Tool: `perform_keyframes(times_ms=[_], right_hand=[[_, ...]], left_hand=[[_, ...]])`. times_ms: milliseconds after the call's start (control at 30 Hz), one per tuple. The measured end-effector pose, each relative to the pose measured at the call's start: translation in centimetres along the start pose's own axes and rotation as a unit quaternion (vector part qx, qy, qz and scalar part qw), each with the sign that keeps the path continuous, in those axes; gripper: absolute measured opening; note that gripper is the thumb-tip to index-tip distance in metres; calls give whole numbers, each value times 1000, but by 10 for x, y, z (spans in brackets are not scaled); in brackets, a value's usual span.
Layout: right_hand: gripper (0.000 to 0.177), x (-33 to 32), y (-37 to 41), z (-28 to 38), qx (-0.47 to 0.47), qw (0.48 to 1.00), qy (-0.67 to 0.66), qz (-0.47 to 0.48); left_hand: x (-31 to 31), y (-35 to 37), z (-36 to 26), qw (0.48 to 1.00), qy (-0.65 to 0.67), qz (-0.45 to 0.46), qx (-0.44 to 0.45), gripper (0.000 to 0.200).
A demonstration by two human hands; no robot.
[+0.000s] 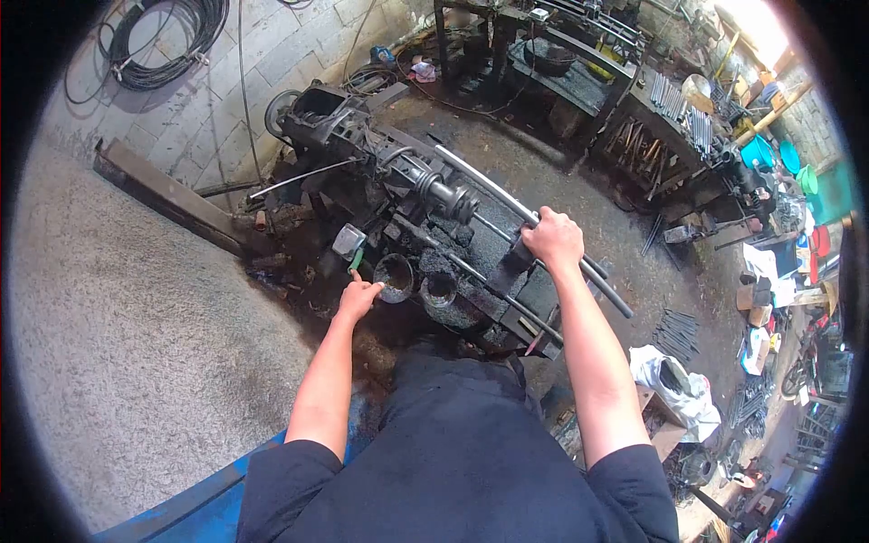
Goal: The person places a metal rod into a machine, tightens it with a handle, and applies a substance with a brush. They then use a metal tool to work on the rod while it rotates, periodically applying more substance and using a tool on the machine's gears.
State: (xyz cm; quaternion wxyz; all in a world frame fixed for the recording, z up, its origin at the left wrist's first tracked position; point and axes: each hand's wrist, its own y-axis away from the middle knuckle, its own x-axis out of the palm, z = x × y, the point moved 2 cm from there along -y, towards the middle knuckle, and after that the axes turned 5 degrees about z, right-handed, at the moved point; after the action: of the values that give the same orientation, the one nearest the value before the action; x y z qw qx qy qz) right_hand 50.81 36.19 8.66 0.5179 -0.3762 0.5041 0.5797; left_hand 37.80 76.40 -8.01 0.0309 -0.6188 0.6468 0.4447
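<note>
My right hand (554, 237) is closed around a long metal bar (489, 184), which slants across the right side of a dark, greasy machine (344, 127). Below the machine's ribbed spindle (445, 194), my left hand (359, 297) holds nothing, its index finger and thumb stretched apart. That index finger reaches to a green piece (357, 260) under a small grey box (348, 241); whether it touches is hard to tell. Close to the left thumb sits a round metal cup (396, 277) with dark chips, and beside it another round cup (439, 290).
A concrete wall (145, 299) runs along the left, with a coiled black cable (167, 45) above. Metal rods (668, 95) lie on a bench at the back right. More rods (675, 335) are on the floor near a white sack (679, 394).
</note>
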Motion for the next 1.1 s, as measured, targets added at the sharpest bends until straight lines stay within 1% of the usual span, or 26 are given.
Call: perform_keyframes(times_ms=[67,133,167,233,267,333,400,467,500,600,933,1000,1100], right_hand=[[39,0,-1,2,0,1000,12,5],[39,-1,1,2,2,1000,8,4],[38,-1,1,2,3,1000,5,2],[38,3,1,-1,-2,1000,9,-4],[37,3,0,-1,-8,1000,13,-12],[36,2,-1,0,-8,1000,14,-10],[35,2,0,1,-10,1000,14,-5],[34,1,0,0,-6,1000,12,-13],[33,0,3,1,-19,999,16,-23],[32,2,1,1,-14,999,30,-27],[32,2,2,-2,-15,999,26,-27],[33,1,2,-3,-16,999,28,-25],[33,3,3,-5,-6,1000,17,-16]], left_hand=[[3,-5,11,1000,10,-2,-2,47],[3,-4,13,999,-25,-7,33,41],[2,-6,14,999,-24,-7,33,41],[2,-6,20,998,64,1,14,37],[3,-8,21,998,65,1,14,37],[2,-5,15,996,64,-61,30,36],[3,-3,8,996,66,-60,31,35],[2,5,-6,993,-31,-93,61,35],[3,7,-8,994,-23,-97,52,34],[9,10,-7,993,-25,-111,42,34],[11,11,-13,992,-26,-112,43,34],[12,11,-14,990,-42,-122,49,34],[11,9,-13,995,-30,-92,27,35]])
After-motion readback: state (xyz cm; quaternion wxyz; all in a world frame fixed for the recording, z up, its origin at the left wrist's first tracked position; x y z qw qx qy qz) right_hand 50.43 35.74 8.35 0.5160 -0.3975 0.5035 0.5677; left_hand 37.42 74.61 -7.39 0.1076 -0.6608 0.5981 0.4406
